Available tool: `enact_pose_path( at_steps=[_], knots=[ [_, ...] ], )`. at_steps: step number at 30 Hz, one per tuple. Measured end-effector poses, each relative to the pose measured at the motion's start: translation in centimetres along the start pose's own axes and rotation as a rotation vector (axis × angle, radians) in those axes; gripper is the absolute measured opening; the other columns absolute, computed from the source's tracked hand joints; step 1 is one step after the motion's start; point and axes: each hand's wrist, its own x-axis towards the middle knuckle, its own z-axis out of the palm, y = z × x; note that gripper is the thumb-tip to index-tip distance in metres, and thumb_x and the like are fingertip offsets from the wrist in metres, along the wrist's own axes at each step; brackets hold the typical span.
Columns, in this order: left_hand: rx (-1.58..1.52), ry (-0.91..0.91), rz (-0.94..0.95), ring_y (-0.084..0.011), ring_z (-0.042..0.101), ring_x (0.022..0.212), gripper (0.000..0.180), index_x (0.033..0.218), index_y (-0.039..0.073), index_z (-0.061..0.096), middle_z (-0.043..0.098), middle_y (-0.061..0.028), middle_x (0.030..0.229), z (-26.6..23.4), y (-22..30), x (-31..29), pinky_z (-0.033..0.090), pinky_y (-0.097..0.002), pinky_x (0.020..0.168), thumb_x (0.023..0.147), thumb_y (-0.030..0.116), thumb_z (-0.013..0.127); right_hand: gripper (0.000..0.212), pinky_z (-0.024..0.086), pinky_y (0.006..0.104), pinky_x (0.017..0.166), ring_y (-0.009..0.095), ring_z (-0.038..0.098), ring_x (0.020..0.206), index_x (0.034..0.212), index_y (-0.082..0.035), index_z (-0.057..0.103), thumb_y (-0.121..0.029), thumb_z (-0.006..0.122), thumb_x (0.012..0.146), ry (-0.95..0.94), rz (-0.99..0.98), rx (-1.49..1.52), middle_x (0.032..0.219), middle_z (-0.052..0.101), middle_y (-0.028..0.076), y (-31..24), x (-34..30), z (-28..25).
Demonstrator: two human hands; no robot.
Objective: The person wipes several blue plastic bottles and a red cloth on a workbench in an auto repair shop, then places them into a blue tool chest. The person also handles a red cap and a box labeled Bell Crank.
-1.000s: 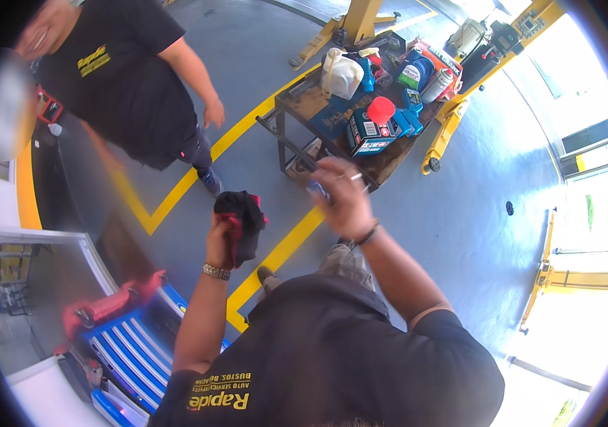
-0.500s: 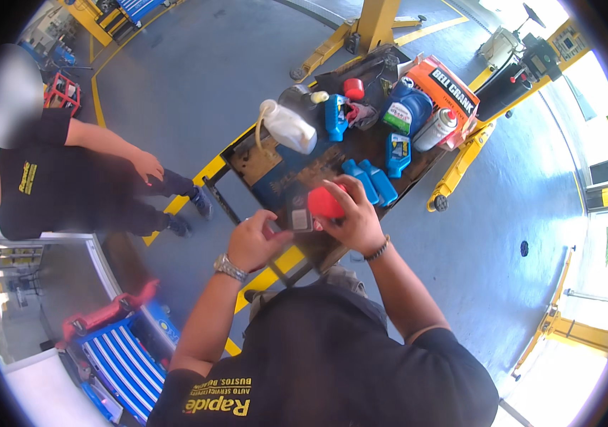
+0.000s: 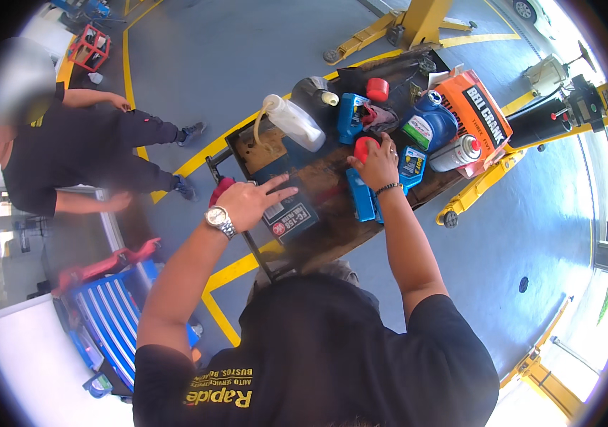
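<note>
My left hand (image 3: 247, 203) hovers at the near left end of a dark metal cart (image 3: 339, 231). Two of its fingers stretch out to the right, while the others curl in by a dark red cloth (image 3: 223, 189) that sticks out at its far side. Just below those fingers is a dark grey box (image 3: 291, 219) with pale print. My right hand (image 3: 379, 171) reaches over the cart, its fingers closed round a small red round container (image 3: 365, 149). Blue bottles (image 3: 362, 199) lie beneath its wrist, and another blue bottle (image 3: 412, 167) is on its right.
Farther along the cart are a white jug with a tube (image 3: 295, 124), a second red container (image 3: 377, 89), a blue jug (image 3: 430, 127), a spray can (image 3: 455, 153) and an orange box (image 3: 471, 114). A person (image 3: 97, 149) stands at left. Yellow lift arms (image 3: 485, 181) extend beyond the cart.
My right hand has carried the red container forward and right over the cart. My left hand has come off the dark box, moving left with two fingers extended. The person at left has shifted.
</note>
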Motion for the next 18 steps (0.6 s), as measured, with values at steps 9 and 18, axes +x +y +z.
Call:
enact_pose_path(
  at_steps=[9,18],
  knots=[
    [-1.277,0.109,-0.578,-0.0285,0.071,0.097,0.044,0.127,0.003,0.063,0.071,-0.0135,0.115,9.7,-3.3,-10.6,0.057,-0.0413,0.093,0.092,0.025,0.074,0.033,0.057,0.0475,0.079,0.039,0.069,0.094,0.11,-0.007,0.066,-0.031,0.076,0.089,0.039,0.052,0.37,0.111,0.065,0.014,-11.7,5.1,-0.2],
    [-2.63,0.454,-0.649,-0.0278,0.07,0.109,0.048,0.128,0.004,0.067,0.072,-0.0131,0.122,20.3,-1.2,-18.0,0.055,-0.0432,0.1,0.104,0.044,0.053,0.021,0.056,0.0465,0.073,0.037,0.069,0.083,0.089,-0.006,0.071,-0.026,0.075,0.088,0.077,-0.045,0.303,0.095,0.066,0.012,-12.7,2.4,0.2]
  ],
)
